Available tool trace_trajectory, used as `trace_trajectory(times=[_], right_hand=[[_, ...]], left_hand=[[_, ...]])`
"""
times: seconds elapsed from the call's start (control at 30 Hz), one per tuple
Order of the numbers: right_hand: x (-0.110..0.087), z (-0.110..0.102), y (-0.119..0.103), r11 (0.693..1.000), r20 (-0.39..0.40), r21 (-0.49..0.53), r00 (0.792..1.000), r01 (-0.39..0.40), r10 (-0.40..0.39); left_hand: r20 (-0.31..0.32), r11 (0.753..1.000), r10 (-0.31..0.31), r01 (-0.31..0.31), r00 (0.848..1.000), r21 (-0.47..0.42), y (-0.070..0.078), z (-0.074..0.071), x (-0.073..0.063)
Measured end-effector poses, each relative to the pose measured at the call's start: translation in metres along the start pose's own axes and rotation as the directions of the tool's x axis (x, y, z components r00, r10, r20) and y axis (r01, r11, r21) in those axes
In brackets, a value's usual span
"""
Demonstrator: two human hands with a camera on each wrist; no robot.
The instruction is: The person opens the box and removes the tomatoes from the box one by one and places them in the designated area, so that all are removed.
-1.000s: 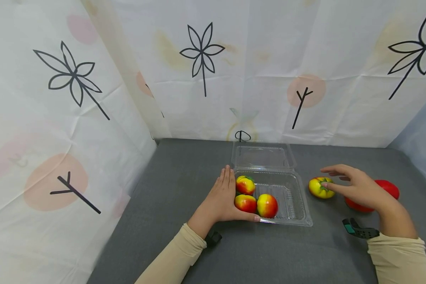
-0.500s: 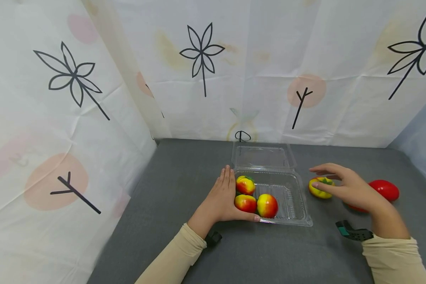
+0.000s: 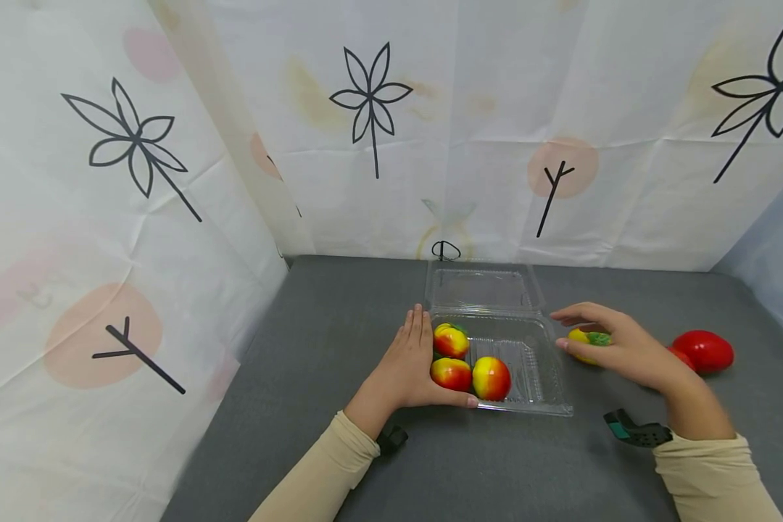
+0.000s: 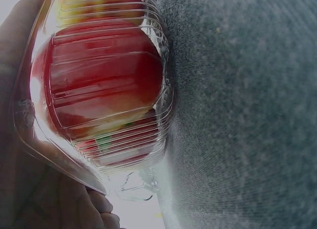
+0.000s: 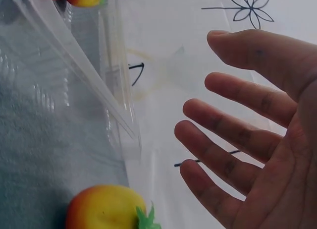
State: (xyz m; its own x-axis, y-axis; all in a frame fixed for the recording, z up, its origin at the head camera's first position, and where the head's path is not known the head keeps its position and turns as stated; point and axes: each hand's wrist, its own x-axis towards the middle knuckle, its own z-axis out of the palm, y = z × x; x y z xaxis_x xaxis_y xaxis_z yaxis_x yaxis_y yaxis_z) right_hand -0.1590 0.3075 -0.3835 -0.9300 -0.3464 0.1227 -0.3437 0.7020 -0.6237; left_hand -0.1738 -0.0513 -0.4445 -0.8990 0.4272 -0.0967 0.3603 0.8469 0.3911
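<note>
In the head view, a clear plastic clamshell box (image 3: 528,362) stands with its lid (image 3: 483,286) folded back. Three red-and-yellow fruits (image 3: 491,378) lie in its left part. My left hand (image 3: 404,373) rests along the box's left wall, fingers straight and thumb at the front rim. Through that wall, the left wrist view shows a red fruit (image 4: 104,75) up close. To the right of the box, my right hand (image 3: 620,351) hovers over a yellow fruit (image 5: 101,209) with a green leafy top. Its fingers are loosely spread, apart from the fruit in the right wrist view.
Glossy red fruits (image 3: 706,351) lie on the grey tabletop (image 3: 339,312) at the right, one partly hidden behind my right hand. A white cloth backdrop (image 3: 496,94) with plant drawings rises behind the table and on its left side.
My right hand has moved left, away from the red fruits and farther over the yellow fruit, towards the box. The left hand has stayed in place.
</note>
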Motion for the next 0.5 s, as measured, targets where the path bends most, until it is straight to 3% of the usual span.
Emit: trace_trajectory(times=[0.5], right_hand=[[0.005,0.022,-0.014,0.99,-0.005,0.015,0.99,0.138,-0.138]], left_hand=[[0.003,1.0,0.007,-0.007,1.0,-0.013,0.0,0.0,0.001]])
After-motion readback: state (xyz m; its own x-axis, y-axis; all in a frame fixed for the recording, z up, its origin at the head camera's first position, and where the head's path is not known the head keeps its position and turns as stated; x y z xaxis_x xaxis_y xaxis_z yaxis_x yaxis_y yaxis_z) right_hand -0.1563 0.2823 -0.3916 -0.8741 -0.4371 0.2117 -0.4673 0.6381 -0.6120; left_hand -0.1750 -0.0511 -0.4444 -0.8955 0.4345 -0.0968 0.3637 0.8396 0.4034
